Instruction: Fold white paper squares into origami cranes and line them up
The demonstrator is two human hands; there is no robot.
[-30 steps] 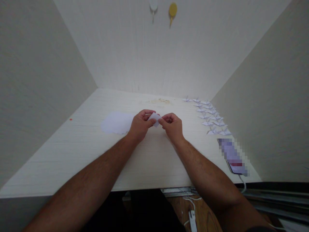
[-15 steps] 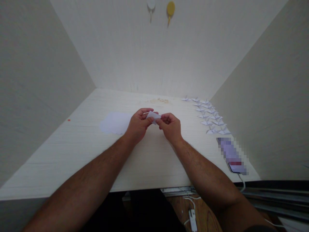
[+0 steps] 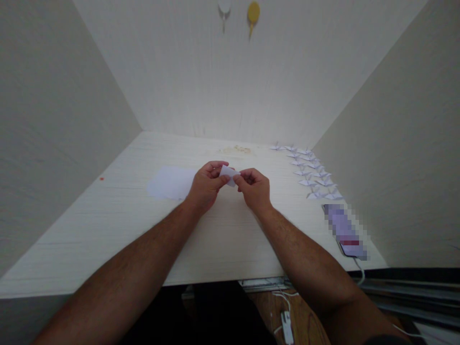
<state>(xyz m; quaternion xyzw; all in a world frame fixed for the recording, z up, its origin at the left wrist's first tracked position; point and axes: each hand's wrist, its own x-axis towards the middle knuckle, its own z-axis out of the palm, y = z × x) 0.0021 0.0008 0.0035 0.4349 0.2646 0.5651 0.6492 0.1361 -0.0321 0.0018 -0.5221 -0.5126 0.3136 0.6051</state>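
A small folded piece of white paper point(image 3: 227, 173) is held above the middle of the table, between both hands. My left hand point(image 3: 208, 184) pinches its left side, thumb in front and fingers behind. At its right end, my right hand point(image 3: 254, 188) grips the edge between thumb and index finger, the other fingers curled. Several white sheets of paper point(image 3: 168, 183) lie flat on the table beside my left hand. Fingers hide part of the folded paper, so its exact folds cannot be made out.
Several folded white paper cranes point(image 3: 309, 165) stand in rows at the table's right rear. A phone point(image 3: 343, 230) with a cable lies nearer the right edge. Walls enclose the white table point(image 3: 230, 249) on three sides. A power strip point(image 3: 286, 327) rests on the floor below.
My right thumb and fingers have shifted slightly to the right along the folded paper, and more of its face shows between the thumbs. The left hand stays nearly still.
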